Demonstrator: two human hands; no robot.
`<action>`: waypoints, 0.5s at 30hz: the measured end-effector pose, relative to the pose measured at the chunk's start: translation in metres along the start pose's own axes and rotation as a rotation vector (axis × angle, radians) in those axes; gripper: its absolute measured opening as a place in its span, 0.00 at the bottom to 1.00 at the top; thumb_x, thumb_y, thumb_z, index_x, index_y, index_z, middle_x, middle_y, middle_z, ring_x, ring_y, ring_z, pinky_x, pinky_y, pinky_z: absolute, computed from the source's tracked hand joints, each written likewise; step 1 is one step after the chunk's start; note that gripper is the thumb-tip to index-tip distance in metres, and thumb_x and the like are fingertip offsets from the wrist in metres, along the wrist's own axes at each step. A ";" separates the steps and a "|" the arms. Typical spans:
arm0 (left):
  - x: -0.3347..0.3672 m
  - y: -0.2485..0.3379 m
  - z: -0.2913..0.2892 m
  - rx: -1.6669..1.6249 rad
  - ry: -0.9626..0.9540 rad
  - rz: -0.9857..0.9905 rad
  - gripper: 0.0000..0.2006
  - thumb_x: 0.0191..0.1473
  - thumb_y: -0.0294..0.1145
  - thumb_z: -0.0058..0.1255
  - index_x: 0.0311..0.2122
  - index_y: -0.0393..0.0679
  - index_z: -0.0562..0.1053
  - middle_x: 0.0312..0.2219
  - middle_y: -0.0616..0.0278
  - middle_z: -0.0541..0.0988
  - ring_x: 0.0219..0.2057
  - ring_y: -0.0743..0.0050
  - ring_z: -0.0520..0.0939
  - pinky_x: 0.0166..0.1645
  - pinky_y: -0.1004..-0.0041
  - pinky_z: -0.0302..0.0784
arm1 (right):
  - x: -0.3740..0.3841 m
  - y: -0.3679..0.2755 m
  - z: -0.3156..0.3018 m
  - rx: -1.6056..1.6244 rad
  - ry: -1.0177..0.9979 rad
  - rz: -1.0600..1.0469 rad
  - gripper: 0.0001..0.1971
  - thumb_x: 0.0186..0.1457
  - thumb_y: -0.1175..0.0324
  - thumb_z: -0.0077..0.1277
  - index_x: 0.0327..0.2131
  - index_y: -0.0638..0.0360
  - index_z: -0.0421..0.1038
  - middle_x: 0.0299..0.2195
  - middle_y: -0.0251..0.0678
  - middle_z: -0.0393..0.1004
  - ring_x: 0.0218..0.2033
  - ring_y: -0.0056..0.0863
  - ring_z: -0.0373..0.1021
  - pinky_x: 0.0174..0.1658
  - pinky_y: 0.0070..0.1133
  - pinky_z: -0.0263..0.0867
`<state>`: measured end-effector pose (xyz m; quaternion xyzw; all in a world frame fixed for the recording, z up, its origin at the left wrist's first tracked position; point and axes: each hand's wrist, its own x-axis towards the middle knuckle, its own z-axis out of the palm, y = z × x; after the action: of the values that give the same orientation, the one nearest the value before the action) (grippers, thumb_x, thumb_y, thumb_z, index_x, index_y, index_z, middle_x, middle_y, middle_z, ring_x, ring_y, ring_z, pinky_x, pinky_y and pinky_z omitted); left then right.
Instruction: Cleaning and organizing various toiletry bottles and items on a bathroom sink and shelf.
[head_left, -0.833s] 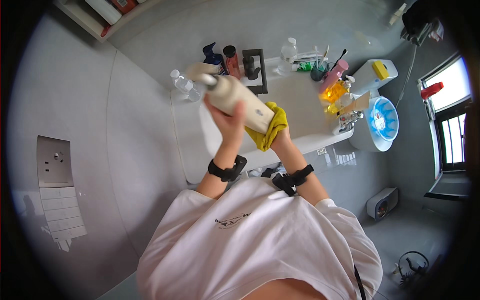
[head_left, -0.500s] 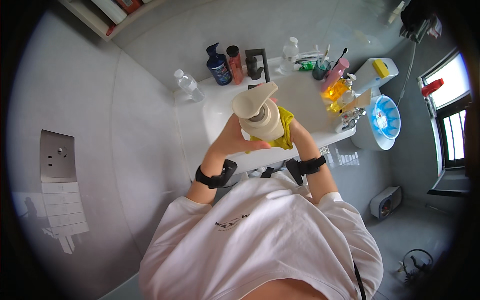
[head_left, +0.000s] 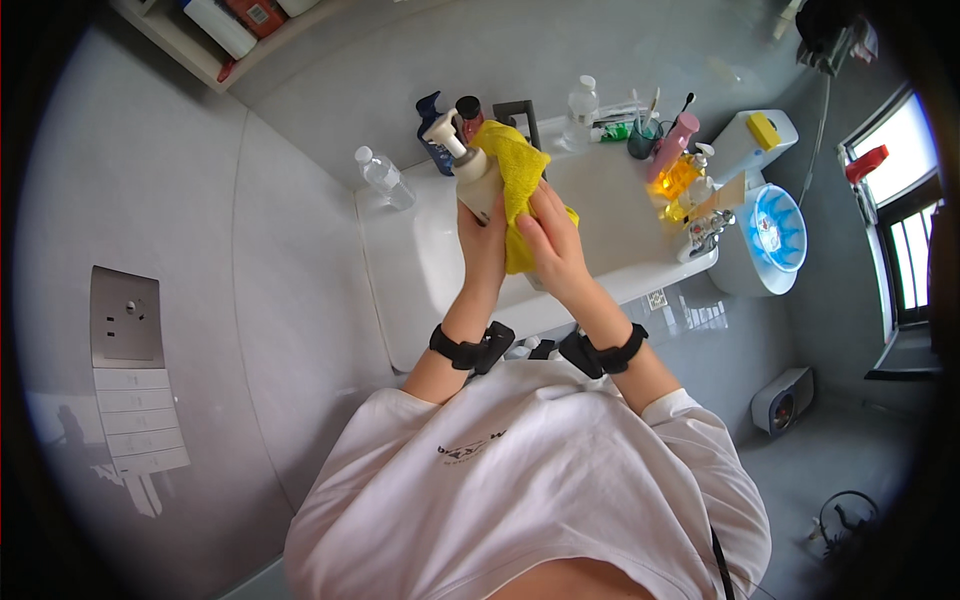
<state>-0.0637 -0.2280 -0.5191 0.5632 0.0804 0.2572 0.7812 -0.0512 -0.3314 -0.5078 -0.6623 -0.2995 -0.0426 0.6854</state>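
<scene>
Above the white sink (head_left: 425,245) I hold a cream pump bottle (head_left: 478,188), tilted with its pump head toward the far left. My left hand (head_left: 484,240) is wrapped round the bottle's lower body. A yellow cloth (head_left: 520,170) lies along the bottle's right side, and my right hand (head_left: 556,240) presses it there with fingers closed on it. Part of the bottle is hidden behind the cloth and my hands.
Along the sink's back stand a dark blue pump bottle (head_left: 433,135), a red bottle (head_left: 469,115) and a black faucet (head_left: 520,112). A clear bottle (head_left: 384,178) is at the left corner. Right lie a toothbrush cup (head_left: 645,140), pink bottle (head_left: 674,146) and orange-yellow bottles (head_left: 680,178).
The pump bottle has moved away from me and leftward, and tilted so its side shows. The cloth now spreads over its right side under my right hand.
</scene>
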 end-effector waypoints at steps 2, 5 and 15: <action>0.006 0.002 -0.002 0.021 0.019 0.034 0.25 0.49 0.37 0.51 0.49 0.37 0.59 0.42 0.58 0.68 0.40 0.75 0.72 0.43 0.76 0.69 | -0.003 0.003 -0.002 -0.248 -0.033 -0.007 0.18 0.51 0.68 0.42 0.45 0.66 0.61 0.46 0.49 0.60 0.49 0.45 0.57 0.50 0.27 0.54; 0.019 0.016 -0.013 -0.022 0.104 0.130 0.27 0.47 0.41 0.53 0.48 0.37 0.59 0.41 0.58 0.68 0.40 0.72 0.72 0.44 0.74 0.69 | -0.022 0.029 -0.003 -0.351 -0.063 -0.130 0.19 0.47 0.68 0.48 0.44 0.64 0.62 0.46 0.48 0.61 0.48 0.47 0.57 0.49 0.31 0.55; -0.004 0.012 -0.011 -0.323 0.127 -0.173 0.23 0.50 0.35 0.52 0.49 0.40 0.59 0.42 0.62 0.67 0.42 0.77 0.70 0.45 0.76 0.67 | 0.006 0.002 -0.002 -0.535 -0.145 -0.424 0.23 0.40 0.64 0.55 0.42 0.60 0.64 0.47 0.45 0.61 0.44 0.45 0.62 0.46 0.31 0.60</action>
<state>-0.0752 -0.2175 -0.5124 0.4039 0.1355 0.2335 0.8740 -0.0447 -0.3310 -0.5067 -0.7429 -0.4564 -0.2140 0.4404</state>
